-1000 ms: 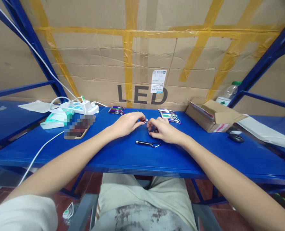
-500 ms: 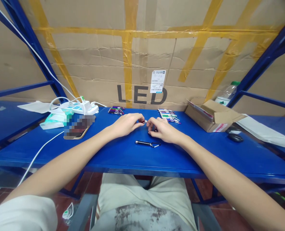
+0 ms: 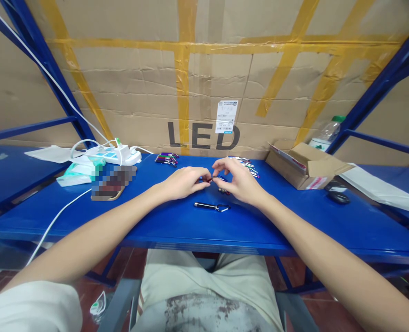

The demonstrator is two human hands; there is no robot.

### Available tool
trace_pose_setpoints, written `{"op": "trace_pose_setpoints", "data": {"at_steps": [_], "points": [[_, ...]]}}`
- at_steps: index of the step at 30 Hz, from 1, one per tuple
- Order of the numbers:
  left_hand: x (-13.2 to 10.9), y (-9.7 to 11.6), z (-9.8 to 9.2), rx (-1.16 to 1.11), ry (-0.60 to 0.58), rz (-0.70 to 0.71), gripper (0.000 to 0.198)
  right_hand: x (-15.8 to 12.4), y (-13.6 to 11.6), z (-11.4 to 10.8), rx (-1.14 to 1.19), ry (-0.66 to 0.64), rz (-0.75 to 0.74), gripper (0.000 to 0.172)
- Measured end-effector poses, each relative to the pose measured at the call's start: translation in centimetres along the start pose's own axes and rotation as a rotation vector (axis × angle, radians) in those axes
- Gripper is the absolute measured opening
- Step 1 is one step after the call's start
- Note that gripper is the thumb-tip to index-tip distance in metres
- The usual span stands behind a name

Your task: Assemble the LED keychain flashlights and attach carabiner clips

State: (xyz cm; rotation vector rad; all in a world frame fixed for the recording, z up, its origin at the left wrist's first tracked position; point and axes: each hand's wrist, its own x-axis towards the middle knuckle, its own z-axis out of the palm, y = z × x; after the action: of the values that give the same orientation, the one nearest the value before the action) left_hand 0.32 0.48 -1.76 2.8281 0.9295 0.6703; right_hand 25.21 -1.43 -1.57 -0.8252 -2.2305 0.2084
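Above the middle of the table, my left hand [image 3: 186,182] is closed with thumb and fingertips on a slim dark red tube [image 3: 210,180], mostly hidden. My right hand [image 3: 239,182] meets it from the other side, thumb and forefinger pinched at the tube's end. What exactly the right fingertips grip is too small to make out. Under the right palm lie small metal parts [image 3: 224,190], partly covered. A black keychain flashlight [image 3: 206,205] with a carabiner clip lies on the table just nearer to me.
Behind lie a small group of coloured keychain flashlights [image 3: 166,159] and a larger row [image 3: 247,165] partly behind my right hand. Left are a phone [image 3: 112,184] and a power strip [image 3: 124,156]. Right are an open carton [image 3: 301,163], a mouse [image 3: 338,197] and a bottle [image 3: 328,131].
My right hand has risen slightly and moved its fingertips to meet the left hand's. Small parts show beneath it. The left hand has shifted a little toward the right.
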Motion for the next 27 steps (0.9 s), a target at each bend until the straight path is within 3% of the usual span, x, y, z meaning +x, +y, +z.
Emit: {"op": "trace_pose_setpoints", "data": {"at_steps": [16,21,24,27], "points": [[-0.1,-0.1,-0.1,-0.004,0.022,0.011,0.015,-0.1,-0.2,-0.2,-0.023,-0.015,-0.016,0.027],[0.0,-0.1,-0.2,-0.002,0.019,-0.001,0.015,0.2,0.8,-1.0,-0.09,0.075,0.057,0.022],[0.1,-0.1,-0.3,-0.002,0.024,-0.017,0.017,0.2,1.9,-1.0,-0.211,-0.081,0.083,0.007],[0.2,-0.1,-0.3,-0.041,0.056,-0.029,0.02,0.0,2.7,-0.7,-0.273,-0.315,0.103,0.012]]}}
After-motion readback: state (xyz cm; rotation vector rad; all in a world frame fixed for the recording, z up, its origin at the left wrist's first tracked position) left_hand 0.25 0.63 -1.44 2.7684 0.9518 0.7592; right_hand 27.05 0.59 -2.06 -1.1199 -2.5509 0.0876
